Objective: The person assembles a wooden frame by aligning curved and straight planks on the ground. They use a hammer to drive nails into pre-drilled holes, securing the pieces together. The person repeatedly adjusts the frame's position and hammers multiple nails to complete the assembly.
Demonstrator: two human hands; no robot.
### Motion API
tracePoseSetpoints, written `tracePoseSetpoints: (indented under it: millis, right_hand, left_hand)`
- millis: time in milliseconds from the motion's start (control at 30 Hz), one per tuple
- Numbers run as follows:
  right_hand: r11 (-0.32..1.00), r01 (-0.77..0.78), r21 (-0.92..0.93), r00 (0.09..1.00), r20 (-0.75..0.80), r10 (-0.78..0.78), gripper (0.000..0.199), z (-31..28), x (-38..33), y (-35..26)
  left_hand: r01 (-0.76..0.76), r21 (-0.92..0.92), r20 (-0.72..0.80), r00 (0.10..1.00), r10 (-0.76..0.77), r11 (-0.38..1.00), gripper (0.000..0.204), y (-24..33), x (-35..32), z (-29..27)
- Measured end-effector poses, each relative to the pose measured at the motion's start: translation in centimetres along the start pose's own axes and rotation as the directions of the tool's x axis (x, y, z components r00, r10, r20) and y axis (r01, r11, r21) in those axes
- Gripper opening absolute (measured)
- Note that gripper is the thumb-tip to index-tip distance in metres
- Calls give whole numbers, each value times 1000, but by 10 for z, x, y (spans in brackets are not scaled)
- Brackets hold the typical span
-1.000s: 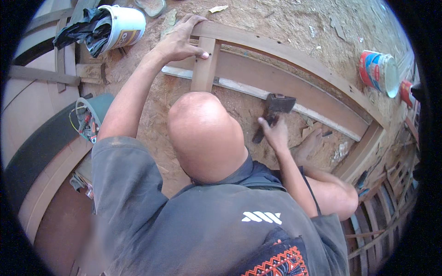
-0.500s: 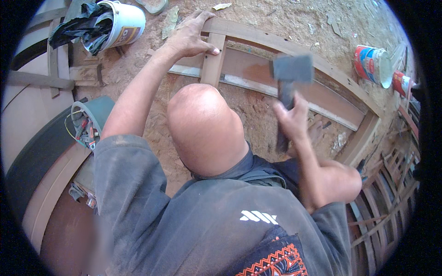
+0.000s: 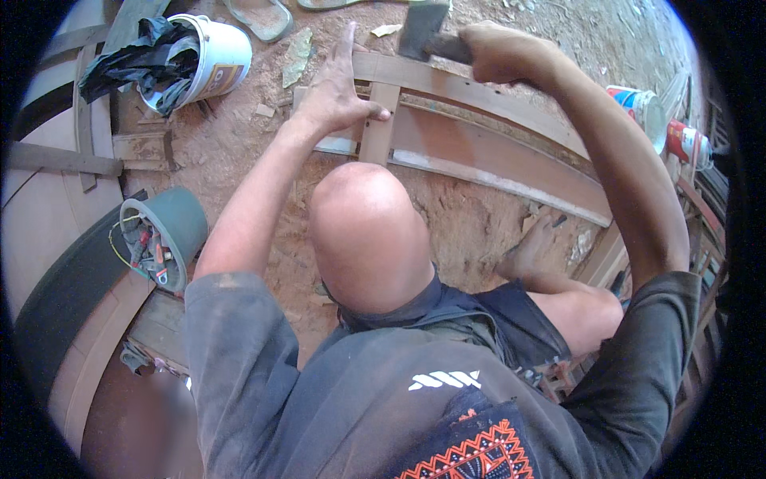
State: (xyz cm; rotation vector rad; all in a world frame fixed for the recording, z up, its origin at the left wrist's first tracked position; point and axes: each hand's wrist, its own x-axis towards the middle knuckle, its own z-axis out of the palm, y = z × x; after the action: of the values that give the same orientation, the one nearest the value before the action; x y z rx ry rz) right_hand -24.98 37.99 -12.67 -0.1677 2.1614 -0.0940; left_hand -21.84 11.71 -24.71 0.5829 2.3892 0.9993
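A long wooden frame (image 3: 463,86) stretches across the ground in front of my knee, with a short crosspiece (image 3: 375,137) near its left end. Around that end is my left hand (image 3: 339,94): the thumb presses on the crosspiece and the fingers reach past the far rail, one stretched out. My right hand (image 3: 503,54) is closed around the handle of a dark mallet (image 3: 423,30) with a broad block head. The head is at the rail's far edge, just right of my left hand; contact with the wood cannot be made out.
To the left stand a white bucket (image 3: 227,60) stuffed with black plastic and a green bucket (image 3: 187,219) of hand tools. Two paint cans (image 3: 654,120) (image 3: 688,144) sit at the right. Sandals (image 3: 267,17) lie at the far edge. Wooden slats (image 3: 698,263) are stacked right.
My right hand has swung the mallet far and left, from above the frame's middle to its far rail near my left hand. The left hand still braces the frame, one finger now raised.
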Motion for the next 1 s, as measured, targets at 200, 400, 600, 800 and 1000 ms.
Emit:
tracePoseSetpoints:
  millis: [200, 400, 600, 800, 1000]
  right_hand:
    - [981, -154, 121, 987, -24, 158, 53, -42, 13, 32]
    - [997, 60, -43, 984, -167, -67, 36, 16, 44, 13]
    - [975, 131, 181, 925, -375, -54, 42, 65, 3, 63]
    - [627, 88, 774, 717, -486, 500, 39, 205, -74, 6]
    - [42, 59, 997, 845, -72, 530, 36, 263, -123, -66]
  left_hand:
    - [25, 7, -7, 1000, -25, 1000, 150, 5, -2, 0]
    - [22, -28, -5, 1000, -22, 999, 149, 2, -1, 1]
    - [-19, -39, -21, 1000, 18, 999, 139, -5, -1, 4]
    - [-90, 95, 39, 995, 87, 991, 118, -11, 2, 1]
    - [-116, 134, 72, 992, 107, 984, 103, 1, 3, -3]
